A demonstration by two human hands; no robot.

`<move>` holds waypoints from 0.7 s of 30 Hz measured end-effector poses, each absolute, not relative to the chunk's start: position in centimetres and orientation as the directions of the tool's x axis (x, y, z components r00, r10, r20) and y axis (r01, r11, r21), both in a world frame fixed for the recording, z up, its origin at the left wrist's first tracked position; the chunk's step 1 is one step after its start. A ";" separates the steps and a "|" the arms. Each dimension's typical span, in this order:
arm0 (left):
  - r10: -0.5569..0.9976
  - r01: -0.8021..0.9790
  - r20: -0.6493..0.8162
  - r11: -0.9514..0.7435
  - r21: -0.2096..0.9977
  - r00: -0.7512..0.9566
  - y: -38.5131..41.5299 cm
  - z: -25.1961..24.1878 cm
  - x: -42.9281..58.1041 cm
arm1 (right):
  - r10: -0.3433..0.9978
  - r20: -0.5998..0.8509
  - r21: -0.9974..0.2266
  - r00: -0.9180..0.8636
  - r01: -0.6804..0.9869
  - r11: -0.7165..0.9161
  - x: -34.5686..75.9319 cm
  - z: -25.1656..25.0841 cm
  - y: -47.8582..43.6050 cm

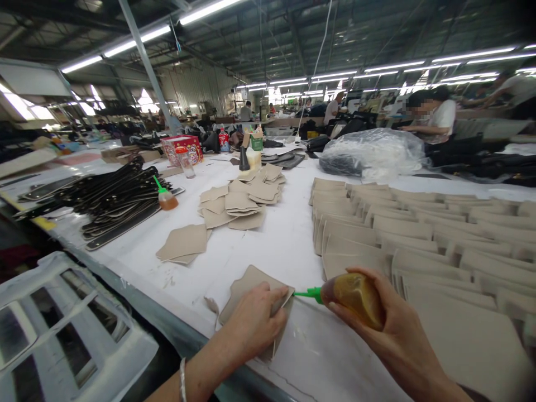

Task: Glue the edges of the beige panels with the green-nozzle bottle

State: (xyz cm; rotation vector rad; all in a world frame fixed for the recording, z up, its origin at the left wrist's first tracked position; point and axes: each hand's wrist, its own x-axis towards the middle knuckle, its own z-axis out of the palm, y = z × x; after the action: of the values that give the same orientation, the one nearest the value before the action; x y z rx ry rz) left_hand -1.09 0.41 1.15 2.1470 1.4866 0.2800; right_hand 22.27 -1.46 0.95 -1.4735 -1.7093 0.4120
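Note:
My right hand [389, 324] is wrapped round a squeeze bottle [355, 298] of amber liquid, tilted on its side. Its green nozzle points left and its tip meets the edge of a beige leather-like piece [251, 282] near the table's front. My left hand [262, 315] grips that piece, index finger extended over its corner and the other fingers bent along the edge. Behind it lie a few matching pieces [184, 243] and a loose heap of more pieces [238, 201]. To the right, many overlapping beige panels [355, 251] stand in rows.
On the left lie a stack of black strips [121, 195] and a second green-tipped bottle [167, 200]. Farther back are a red box [182, 149], a clear jar [186, 163] and plastic-wrapped goods [372, 151]. A white plastic stool [71, 329] stands beside the table. A co-worker [438, 114] bends over at right.

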 end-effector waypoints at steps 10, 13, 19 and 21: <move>0.909 0.798 -0.127 -0.274 0.537 0.398 0.7 1.0 -1.2 | 0.878 0.477 -0.636 -0.038 0.675 0.375 22.5 0.1 -2.1; 0.911 0.804 -0.124 -0.277 0.525 0.394 0.7 1.1 -1.1 | 0.860 0.508 -0.614 -0.038 0.685 0.393 22.3 0.3 -2.1; 0.919 0.803 -0.090 -0.285 0.522 0.385 0.5 0.9 -1.1 | 0.910 0.413 -0.698 0.026 0.651 0.298 21.7 0.7 -2.7; 0.920 0.804 -0.089 -0.282 0.524 0.382 0.5 0.9 -1.1 | 0.910 0.413 -0.693 0.027 0.657 0.296 21.8 0.7 -2.6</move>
State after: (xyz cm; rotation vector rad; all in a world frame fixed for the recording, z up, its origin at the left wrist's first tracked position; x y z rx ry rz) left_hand -1.10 0.48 0.94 2.1560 1.4799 0.3157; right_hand 21.75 -2.57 0.72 -1.4352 -1.7029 0.3692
